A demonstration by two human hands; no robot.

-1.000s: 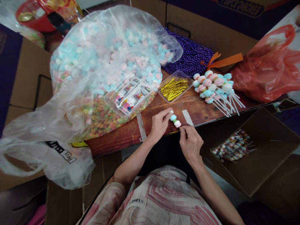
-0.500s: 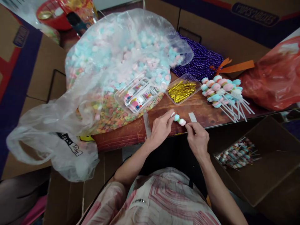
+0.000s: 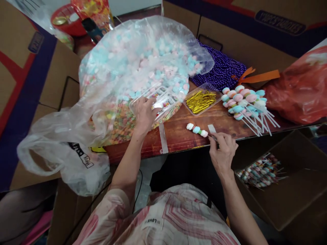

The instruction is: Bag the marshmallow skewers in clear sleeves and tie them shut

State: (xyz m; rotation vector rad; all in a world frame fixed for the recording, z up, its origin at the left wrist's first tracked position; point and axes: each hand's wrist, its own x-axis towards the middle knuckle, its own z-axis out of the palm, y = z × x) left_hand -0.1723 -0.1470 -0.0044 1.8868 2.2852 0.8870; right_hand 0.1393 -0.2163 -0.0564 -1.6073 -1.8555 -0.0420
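My right hand pinches the end of a candy skewer over the front of the table. Small puffy sweets in white, pink, blue and green are threaded along it. My left hand is over a shallow clear tray of printed stickers or cards, its thumb and fingers apart. Whether its fingertips touch the prints is hard to tell. Beneath and behind that tray lies a big clear bag of pastel sweets, with small coloured rings at its front.
Gold twist ties fill a clear tray. Finished-looking candy skewers lie in a pile to the right, beside a red plastic bag. Purple beads lie behind. An open cardboard box below right holds more wrapped skewers.
My left hand has let go of the candy skewer's far end and moved left to the tray of prints. My right hand still holds the skewer.
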